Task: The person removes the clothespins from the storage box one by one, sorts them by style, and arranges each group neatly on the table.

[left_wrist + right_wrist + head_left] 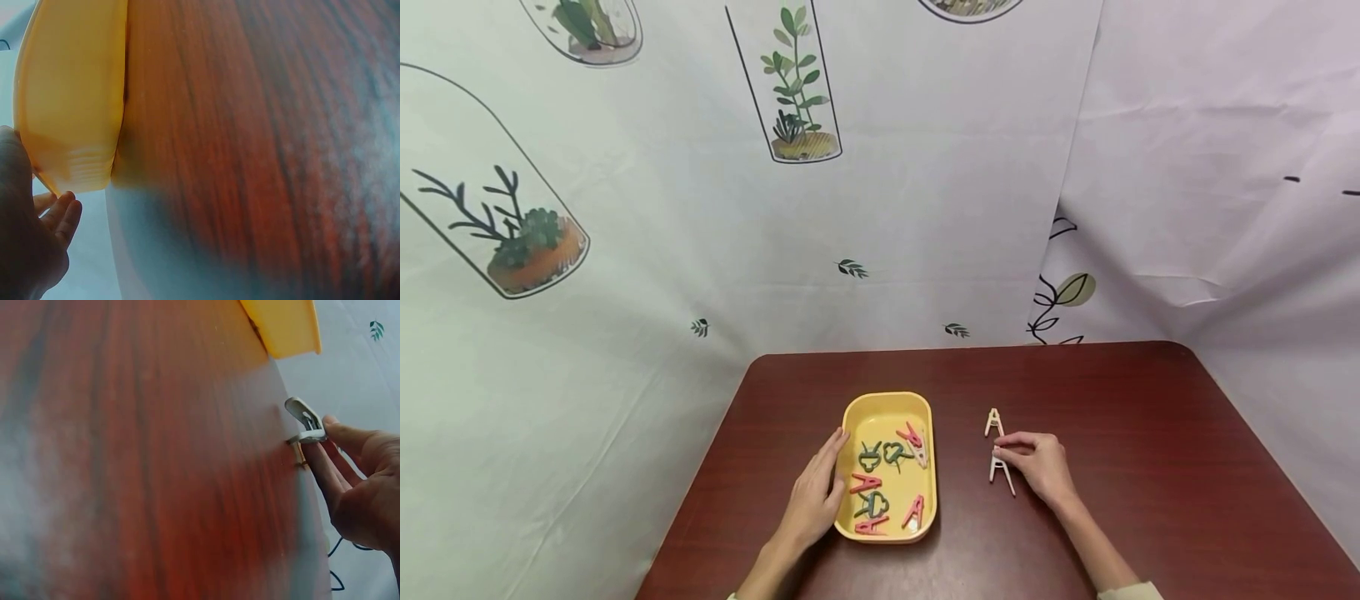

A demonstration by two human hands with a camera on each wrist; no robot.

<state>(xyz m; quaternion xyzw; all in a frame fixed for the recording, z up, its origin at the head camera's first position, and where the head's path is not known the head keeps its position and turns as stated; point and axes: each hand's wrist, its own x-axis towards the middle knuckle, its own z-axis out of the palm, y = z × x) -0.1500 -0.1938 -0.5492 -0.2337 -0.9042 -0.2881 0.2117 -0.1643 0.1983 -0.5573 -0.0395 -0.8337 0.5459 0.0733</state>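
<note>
The right hand [1041, 467] is pinching a white, A-shaped, plastic-looking clip [1002, 467] between thumb and fingertips; the right wrist view is showing them clamped on it. This clip is lying over the dark red, wood-grained tabletop [1120, 417], to the right of a yellow, round-cornered, plastic-looking tray [898, 487], with a strip of wood running between the two. A second white, A-shaped clip [994, 416] is resting just beyond the fingertips, one leg pointing back toward them.

The left hand [811, 500] is touching the tray's left wall, its fingers lying fairly straight and apart from the thumb along the rim. Inside, four pinkish-red, A-shaped clips and three dark green clips are lying loose, and another white clip is leaning by the right wall, touching a pinkish-red one. The tray's far half is showing more bare floor.

Beyond the right hand, the wood is spreading broadly to the slanting right edge; the far edge is running below a pale, plant-printed cloth [925, 208].
</note>
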